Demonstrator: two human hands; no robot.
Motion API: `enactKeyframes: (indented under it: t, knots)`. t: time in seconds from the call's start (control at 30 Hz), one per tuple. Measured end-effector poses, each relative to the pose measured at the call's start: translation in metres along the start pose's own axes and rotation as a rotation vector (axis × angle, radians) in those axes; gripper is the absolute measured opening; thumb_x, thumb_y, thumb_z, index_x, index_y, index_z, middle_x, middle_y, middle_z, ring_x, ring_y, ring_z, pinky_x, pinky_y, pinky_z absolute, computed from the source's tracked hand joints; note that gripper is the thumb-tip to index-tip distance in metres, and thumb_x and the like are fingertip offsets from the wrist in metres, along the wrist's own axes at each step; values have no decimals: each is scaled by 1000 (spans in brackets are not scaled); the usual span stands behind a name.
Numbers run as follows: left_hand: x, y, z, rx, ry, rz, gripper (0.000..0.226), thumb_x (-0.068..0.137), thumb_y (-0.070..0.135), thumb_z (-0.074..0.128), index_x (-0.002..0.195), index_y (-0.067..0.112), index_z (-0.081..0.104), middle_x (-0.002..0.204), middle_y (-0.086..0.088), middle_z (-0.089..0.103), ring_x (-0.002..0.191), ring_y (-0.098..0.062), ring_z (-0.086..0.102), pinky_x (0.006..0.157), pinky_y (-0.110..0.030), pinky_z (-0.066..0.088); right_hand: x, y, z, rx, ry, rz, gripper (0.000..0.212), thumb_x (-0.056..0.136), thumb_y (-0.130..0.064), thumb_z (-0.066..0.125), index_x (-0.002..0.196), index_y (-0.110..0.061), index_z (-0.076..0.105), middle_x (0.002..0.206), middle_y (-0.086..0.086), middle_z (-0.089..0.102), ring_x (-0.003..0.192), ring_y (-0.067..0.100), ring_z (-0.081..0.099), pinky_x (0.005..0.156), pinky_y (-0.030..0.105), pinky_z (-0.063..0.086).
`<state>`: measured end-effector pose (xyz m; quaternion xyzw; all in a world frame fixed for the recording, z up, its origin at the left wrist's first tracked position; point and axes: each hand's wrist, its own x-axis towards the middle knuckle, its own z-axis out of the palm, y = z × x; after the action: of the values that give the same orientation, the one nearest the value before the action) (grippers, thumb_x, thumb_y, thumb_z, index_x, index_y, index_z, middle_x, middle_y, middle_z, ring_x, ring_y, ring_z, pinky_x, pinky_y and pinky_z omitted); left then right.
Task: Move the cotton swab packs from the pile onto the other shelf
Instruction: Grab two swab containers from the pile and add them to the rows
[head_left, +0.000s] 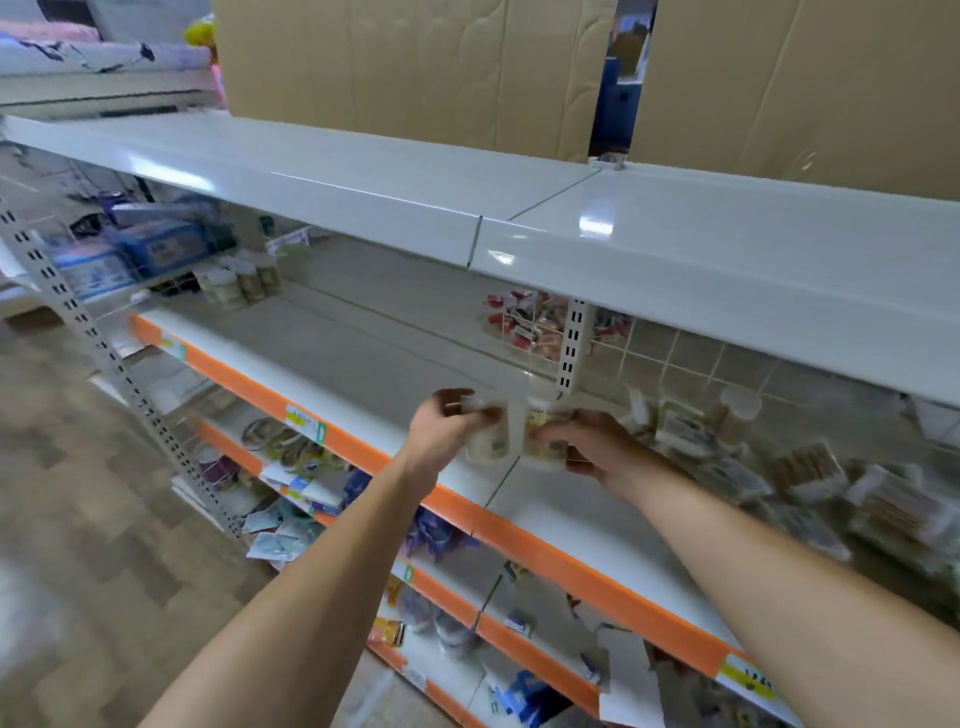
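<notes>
Both hands curl round cotton swab packs: left hand (441, 431) grips one (488, 436), right hand (597, 447) another (545, 436).

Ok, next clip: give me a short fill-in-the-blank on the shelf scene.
1. Each hand, left hand and right hand, holds a ____ of cotton swabs.
2. The pile lies to the person's ____.
3. The shelf's front edge is coloured ____.

Missing words: tub; right; orange.
</notes>
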<state>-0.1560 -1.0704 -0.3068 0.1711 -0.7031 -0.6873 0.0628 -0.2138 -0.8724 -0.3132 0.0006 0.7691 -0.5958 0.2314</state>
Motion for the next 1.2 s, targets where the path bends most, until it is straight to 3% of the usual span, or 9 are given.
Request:
enactKeyframes:
  t: [0.1, 0.2, 0.3, 0.37, 0.47, 0.6, 0.77, 0.93, 1.2]
  knots:
    - [7, 0, -26, 17, 40, 7, 60, 76, 25, 84, 128, 14, 58, 117, -4, 67, 107, -18, 64, 79, -27, 50, 13, -10, 27, -9, -20, -2, 31, 73, -21, 81, 102, -13, 73, 105, 10, 75, 102, 25, 68, 96, 41, 53]
    - [16, 1, -53, 12, 58, 11, 61, 77, 22, 84, 130, 12, 57, 118, -6, 66, 107, -18, 64, 80, -26, 51, 28, -22, 58, -9, -41, -25, 23, 74, -18, 80, 96, -14, 74, 97, 9, 74, 90, 21, 67, 82, 34, 52]
    - [30, 0, -88, 23, 103, 16, 65, 77, 22, 83, 133, 11, 54, 122, -8, 64, 113, -22, 61, 97, -37, 51, 46, -33, 92, -1, -58, -33, 26, 75, -18, 80, 100, -16, 72, 100, 8, 75, 96, 22, 69, 92, 39, 54]
    - [39, 1, -113, 44, 118, 20, 69, 76, 27, 84, 135, 13, 52, 125, -6, 62, 116, -21, 59, 103, -40, 49, 59, -40, 116, -7, -77, -41, 33, 73, -22, 81, 105, -17, 73, 98, 5, 76, 97, 21, 69, 91, 39, 55]
    - [51, 1, -151, 47, 147, 21, 70, 75, 30, 85, 135, 16, 52, 125, -3, 60, 116, -17, 58, 93, -31, 49, 75, -52, 154, -3, -117, -51, 41, 62, -29, 85, 101, -20, 75, 88, -2, 78, 90, 16, 71, 76, 31, 55]
    - [68, -1, -197, 36, 189, 22, 68, 76, 24, 84, 135, 13, 51, 127, -5, 59, 118, -17, 58, 81, -18, 44, 96, -65, 201, -8, -151, -68, 47, 55, -30, 85, 100, -20, 76, 90, -3, 79, 87, 14, 73, 77, 30, 57]
    - [82, 2, -245, 33, 242, 34, 64, 78, 22, 83, 133, 11, 52, 131, -7, 58, 120, -20, 58, 101, -35, 49, 118, -80, 249, -5, -136, -79, 33, 67, -20, 85, 98, -18, 75, 87, -4, 79, 90, 16, 73, 84, 32, 54]
    - [93, 7, -278, 19, 285, 54, 59, 80, 20, 81, 132, 10, 53, 128, -6, 59, 115, -18, 59, 76, -18, 47, 136, -94, 285, -15, -144, -100, 28, 67, -19, 84, 93, -21, 74, 79, -10, 78, 74, 6, 71, 66, 23, 49]
    - [119, 4, -331, -26, 348, 3, 55, 80, 21, 81, 127, 11, 55, 127, -9, 61, 116, -24, 60, 98, -46, 51, 176, -121, 342, -45, -210, -120, 38, 63, -24, 84, 100, -21, 74, 88, -6, 79, 87, 14, 74, 85, 36, 56]
